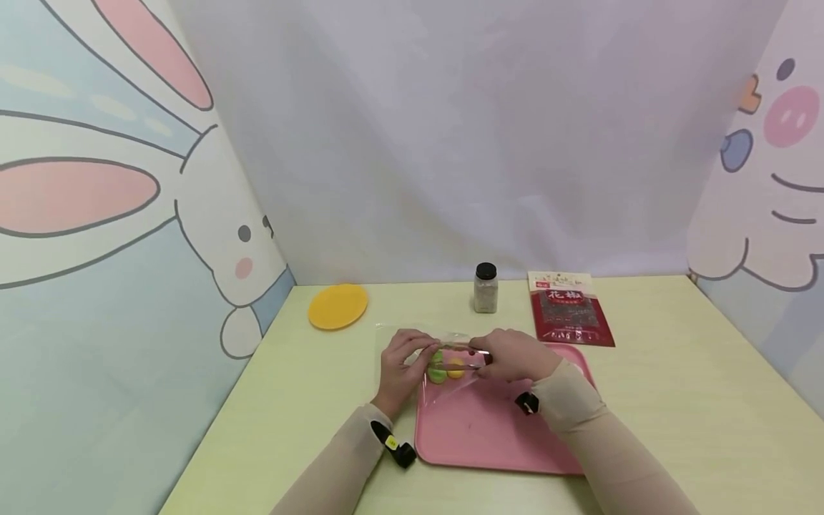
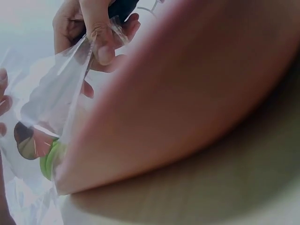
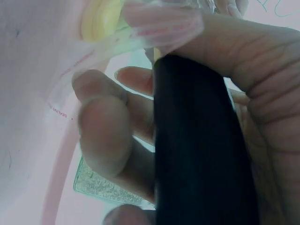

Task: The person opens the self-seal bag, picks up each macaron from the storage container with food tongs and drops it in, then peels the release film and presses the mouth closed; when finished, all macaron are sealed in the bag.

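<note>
One clear bag (image 2: 51,89) spans the pink tray's (image 1: 483,429) far-left corner; left hand (image 1: 399,361) pinches it; right hand (image 1: 515,355) grips black handle (image 3: 197,140); green piece (image 1: 437,373), yellow piece (image 1: 455,369) between

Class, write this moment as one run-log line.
left hand: pinches clear bag; right hand: grips black handle; bag: partly over pink tray; jar: beyond tray

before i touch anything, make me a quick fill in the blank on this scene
In the head view, the red plastic pouch lies to the ___ of the clear black-lidded jar.
The right hand grips a smooth handle coloured ___.
The hand nearer the round yellow plate is the ___ one.
Missing words: right; black; left
</note>
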The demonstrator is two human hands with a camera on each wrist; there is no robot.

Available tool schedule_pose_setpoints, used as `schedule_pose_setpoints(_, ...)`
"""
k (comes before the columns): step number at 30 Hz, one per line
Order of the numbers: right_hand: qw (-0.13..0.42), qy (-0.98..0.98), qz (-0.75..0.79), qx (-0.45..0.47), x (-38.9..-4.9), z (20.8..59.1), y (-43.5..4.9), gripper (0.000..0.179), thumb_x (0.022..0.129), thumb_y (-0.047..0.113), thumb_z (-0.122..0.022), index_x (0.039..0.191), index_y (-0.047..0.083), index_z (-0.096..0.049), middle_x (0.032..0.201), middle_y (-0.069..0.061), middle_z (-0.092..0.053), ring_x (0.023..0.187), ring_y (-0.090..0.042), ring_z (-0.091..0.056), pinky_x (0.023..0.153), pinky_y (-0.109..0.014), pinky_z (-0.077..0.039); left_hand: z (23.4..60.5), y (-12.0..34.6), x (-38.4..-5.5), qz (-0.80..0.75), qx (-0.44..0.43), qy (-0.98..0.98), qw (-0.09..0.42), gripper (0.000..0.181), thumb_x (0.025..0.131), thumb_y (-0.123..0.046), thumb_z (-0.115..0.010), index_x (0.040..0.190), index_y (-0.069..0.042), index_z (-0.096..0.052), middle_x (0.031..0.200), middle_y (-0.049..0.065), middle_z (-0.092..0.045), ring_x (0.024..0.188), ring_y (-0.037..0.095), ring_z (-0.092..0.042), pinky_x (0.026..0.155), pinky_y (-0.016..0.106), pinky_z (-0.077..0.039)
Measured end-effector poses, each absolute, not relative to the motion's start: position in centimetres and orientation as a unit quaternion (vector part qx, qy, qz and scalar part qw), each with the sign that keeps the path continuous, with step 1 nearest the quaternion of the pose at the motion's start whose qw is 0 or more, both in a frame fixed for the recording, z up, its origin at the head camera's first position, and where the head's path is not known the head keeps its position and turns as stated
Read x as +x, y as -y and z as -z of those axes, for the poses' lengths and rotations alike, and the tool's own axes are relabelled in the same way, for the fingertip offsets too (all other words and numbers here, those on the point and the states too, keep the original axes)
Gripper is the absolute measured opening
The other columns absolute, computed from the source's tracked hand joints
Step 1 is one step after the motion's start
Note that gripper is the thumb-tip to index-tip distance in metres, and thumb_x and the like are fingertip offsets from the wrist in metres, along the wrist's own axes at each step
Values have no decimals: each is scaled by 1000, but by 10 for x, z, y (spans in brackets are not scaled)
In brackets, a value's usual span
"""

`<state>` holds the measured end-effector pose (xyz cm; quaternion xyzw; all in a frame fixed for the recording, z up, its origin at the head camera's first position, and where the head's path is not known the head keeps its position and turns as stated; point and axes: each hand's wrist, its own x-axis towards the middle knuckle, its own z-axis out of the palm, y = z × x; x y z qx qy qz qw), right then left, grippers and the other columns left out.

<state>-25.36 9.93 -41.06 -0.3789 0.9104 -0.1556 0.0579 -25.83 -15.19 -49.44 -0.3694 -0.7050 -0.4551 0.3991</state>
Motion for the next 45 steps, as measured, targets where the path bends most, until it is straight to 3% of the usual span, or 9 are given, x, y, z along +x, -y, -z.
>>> schedule_pose_setpoints(6,76,-920,151,-355,-255,409,-101,39,87,26,-74,122,13,-67,75,10,-58,63,-8,-54,58,-34,-46,493,154,-260,454,-357,706,411,14,89,-7,-77,101,-13,-78,98,1,-72,97,20,-63,88,34,-50)
schedule_pose_setpoints(15,91,-907,178,-370,-255,408,-103,23,92,23,-72,113,12,-69,89,2,-67,50,-6,-55,61,-32,-48,493,152,-259,464,-359,705,399,19,88,-4,-77,105,-13,-78,99,2,-71,95,19,-63,86,33,-51)
schedule_pose_setpoints(21,97,-888,204,-399,-256,412,-103,17,96,21,-69,112,16,-70,88,3,-68,47,-5,-55,53,-28,-49,495,151,-260,469,-359,704,394,19,88,-4,-77,104,-13,-78,98,2,-71,95,19,-63,85,32,-52)
schedule_pose_setpoints(26,101,-884,198,-411,-256,415,-99,24,92,20,-69,115,16,-69,83,7,-65,51,-3,-55,58,-27,-48,497,152,-260,467,-352,714,386,18,89,-6,-77,105,-14,-78,98,0,-71,95,18,-62,84,31,-52)
schedule_pose_setpoints(30,95,-895,184,-394,-257,407,-103,23,89,25,-74,109,17,-67,72,9,-58,55,-5,-52,56,-30,-46,495,152,-259,466,-348,720,377,19,88,-5,-77,105,-14,-78,99,0,-70,96,18,-62,85,31,-52)
schedule_pose_setpoints(39,105,-907,185,-363,-253,383,-121,34,83,32,-80,108,13,-65,78,8,-61,65,-9,-56,60,-33,-48,490,150,-261,463,-352,718,381,18,87,-4,-78,102,-13,-78,98,1,-71,96,20,-63,86,33,-52)
schedule_pose_setpoints(45,118,-918,178,-335,-249,378,-130,53,80,38,-83,122,13,-64,84,10,-63,73,-8,-58,64,-35,-50,495,151,-261,460,-353,721,380,15,88,-8,-78,102,-13,-78,98,-1,-71,95,18,-62,85,30,-52)
